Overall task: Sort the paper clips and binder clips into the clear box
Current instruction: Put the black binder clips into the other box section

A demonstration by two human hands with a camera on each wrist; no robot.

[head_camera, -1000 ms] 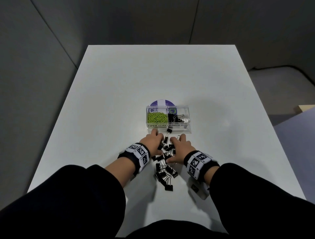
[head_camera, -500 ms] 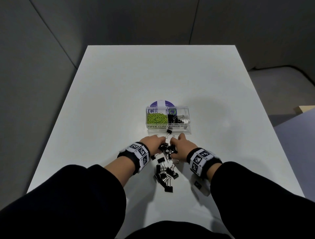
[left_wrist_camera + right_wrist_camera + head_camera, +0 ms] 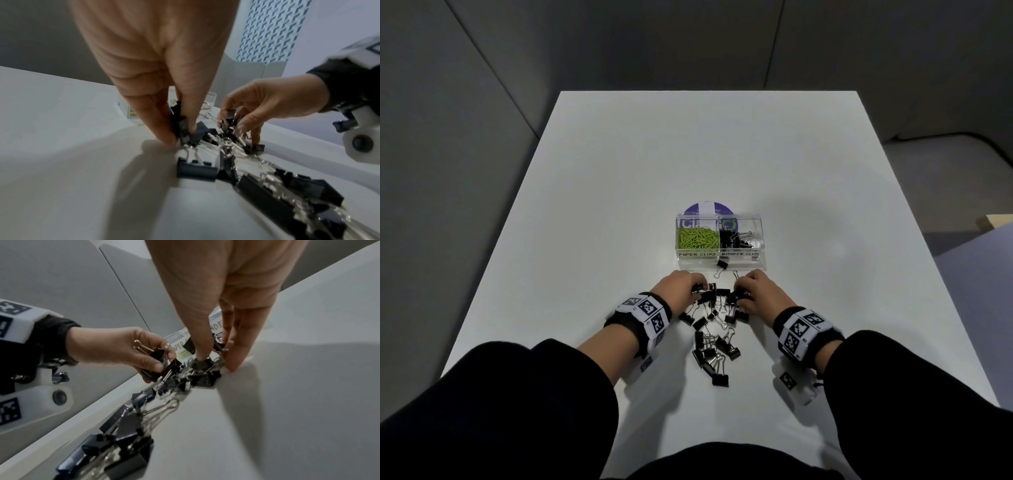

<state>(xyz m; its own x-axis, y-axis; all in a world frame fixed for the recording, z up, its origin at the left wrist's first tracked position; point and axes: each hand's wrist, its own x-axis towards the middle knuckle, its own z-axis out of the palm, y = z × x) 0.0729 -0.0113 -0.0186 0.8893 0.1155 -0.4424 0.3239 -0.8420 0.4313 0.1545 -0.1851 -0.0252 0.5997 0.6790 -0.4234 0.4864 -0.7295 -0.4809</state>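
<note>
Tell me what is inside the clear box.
The clear box has two compartments: green paper clips fill the left one, black binder clips lie in the right one. Whether anything lies beneath either heap cannot be seen.

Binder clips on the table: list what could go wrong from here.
1. Both the left hand and the right hand grip several binder clips at once; some may drop on the way to the clear box.
2. The wire handles look tangled, so lifting may drag neighbours along.
3. The paper clips fill the adjoining compartment; a loose drop could land there.
</note>
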